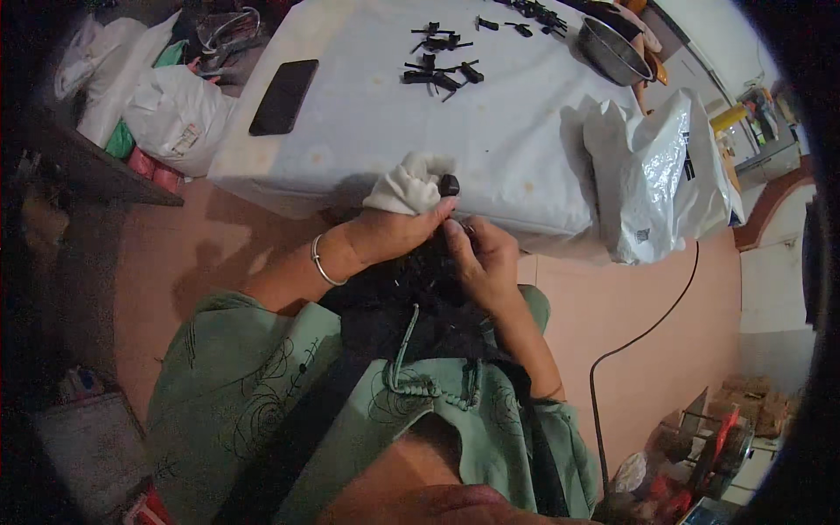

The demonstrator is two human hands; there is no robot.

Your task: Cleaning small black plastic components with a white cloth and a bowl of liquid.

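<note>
At the near edge of the table, my left hand [398, 234] is closed around a small black plastic part [449, 185]. A bunched white cloth [401, 187] lies against the fingers of that hand and hides most of them. Close beside it, my right hand [490, 260] is closed, with thumb and forefinger pinched together just below the black part. What sits in that pinch is too small and hidden to make out. Farther up the table lie several loose black parts [435, 80] like the held one, in small clusters.
A dark phone [283, 96] rests at the table's left. A metal bowl [604, 54] stands at the far right, and a white plastic bag [643, 179] hangs over the right edge. Stuffed white bags [175, 118] are at far left. A black cable [634, 339] crosses the floor.
</note>
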